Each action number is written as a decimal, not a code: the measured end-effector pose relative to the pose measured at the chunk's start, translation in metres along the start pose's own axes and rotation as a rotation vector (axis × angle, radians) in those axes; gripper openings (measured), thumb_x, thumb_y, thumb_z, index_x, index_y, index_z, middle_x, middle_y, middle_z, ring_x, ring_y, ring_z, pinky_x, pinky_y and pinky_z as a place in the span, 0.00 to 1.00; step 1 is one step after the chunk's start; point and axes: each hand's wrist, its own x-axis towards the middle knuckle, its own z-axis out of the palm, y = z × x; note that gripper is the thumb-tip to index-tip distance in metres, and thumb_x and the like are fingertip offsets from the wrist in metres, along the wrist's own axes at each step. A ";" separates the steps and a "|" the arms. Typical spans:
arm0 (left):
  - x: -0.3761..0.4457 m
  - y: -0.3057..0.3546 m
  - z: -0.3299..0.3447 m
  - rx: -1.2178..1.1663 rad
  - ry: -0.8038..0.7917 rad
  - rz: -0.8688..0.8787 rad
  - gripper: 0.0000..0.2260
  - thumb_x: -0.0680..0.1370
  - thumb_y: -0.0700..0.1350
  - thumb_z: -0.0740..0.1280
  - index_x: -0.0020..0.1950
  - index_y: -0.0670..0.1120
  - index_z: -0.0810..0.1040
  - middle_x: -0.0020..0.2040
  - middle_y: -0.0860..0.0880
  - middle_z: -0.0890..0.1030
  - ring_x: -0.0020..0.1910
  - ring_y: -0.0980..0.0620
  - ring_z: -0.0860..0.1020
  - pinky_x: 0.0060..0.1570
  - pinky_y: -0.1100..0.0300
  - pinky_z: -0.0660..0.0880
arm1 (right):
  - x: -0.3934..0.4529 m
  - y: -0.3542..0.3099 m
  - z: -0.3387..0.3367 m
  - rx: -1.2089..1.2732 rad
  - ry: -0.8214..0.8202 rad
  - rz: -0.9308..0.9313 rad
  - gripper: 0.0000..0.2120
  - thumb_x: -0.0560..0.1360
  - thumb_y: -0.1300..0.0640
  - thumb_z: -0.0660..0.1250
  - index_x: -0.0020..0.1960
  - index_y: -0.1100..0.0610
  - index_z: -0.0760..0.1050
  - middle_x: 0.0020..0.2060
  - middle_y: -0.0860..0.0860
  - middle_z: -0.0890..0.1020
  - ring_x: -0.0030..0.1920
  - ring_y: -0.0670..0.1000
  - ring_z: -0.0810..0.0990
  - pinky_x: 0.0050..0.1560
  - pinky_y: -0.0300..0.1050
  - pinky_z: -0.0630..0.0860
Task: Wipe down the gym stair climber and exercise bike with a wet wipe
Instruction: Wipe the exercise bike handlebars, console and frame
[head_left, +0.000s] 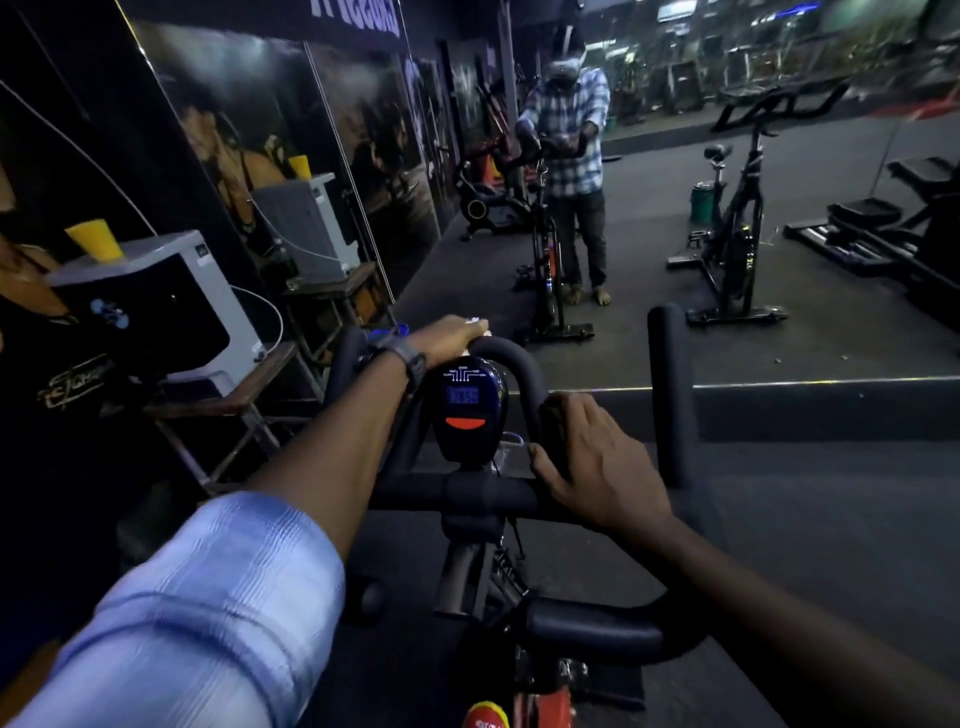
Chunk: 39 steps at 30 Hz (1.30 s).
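Black foam covers the handlebars (519, 364) of the exercise bike (467, 499), which fills the near centre of the view just below the camera, facing a mirror wall. One small console (467, 405) sits inside the handlebar loop; it has one blue-lit display whose digits are too blurred to read, tiny white lettering above that I cannot make out, and one orange-red button below. Two hands are on the bike. The left hand (451, 339), with a dark watch (410, 358) on the wrist and a pale blue rolled sleeve (208, 597) behind it, curls over the top of the loop, and a scrap of white at its fingertips may be the wet wipe (475, 322), though it is too small to be sure. The right hand (592, 462) is closed around the right side of the loop, fingers wrapped, with nothing else seen in it. To the left, one white-and-black appliance (156, 301) stands on a wooden table (234, 395) with one yellow cup (98, 239) upside down on top; each shows again in the mirror. Gold script on the dark wall at far left is unreadable. The mirror shows the person in a checked shirt (574, 130) at the bike, plus one more spin bike (737, 223) and one green bin (702, 200).
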 end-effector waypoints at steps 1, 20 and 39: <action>-0.001 0.017 0.001 0.119 -0.058 0.018 0.16 0.84 0.49 0.56 0.47 0.43 0.79 0.43 0.47 0.78 0.42 0.51 0.74 0.42 0.58 0.68 | 0.001 -0.002 0.001 0.021 -0.001 0.012 0.18 0.75 0.41 0.60 0.59 0.51 0.65 0.54 0.48 0.72 0.54 0.53 0.76 0.41 0.50 0.75; -0.030 0.080 0.074 1.097 -0.096 0.168 0.16 0.82 0.49 0.56 0.61 0.43 0.79 0.61 0.45 0.79 0.62 0.43 0.76 0.49 0.60 0.69 | 0.002 0.009 -0.020 0.472 0.353 0.358 0.08 0.77 0.61 0.58 0.52 0.50 0.62 0.38 0.53 0.77 0.38 0.61 0.77 0.39 0.58 0.73; -0.001 0.071 0.031 0.736 -0.126 -0.098 0.20 0.84 0.51 0.56 0.65 0.37 0.75 0.64 0.38 0.76 0.64 0.40 0.74 0.60 0.54 0.69 | 0.003 0.013 -0.021 0.492 0.344 0.394 0.06 0.79 0.59 0.59 0.55 0.52 0.65 0.36 0.54 0.79 0.37 0.60 0.78 0.40 0.59 0.75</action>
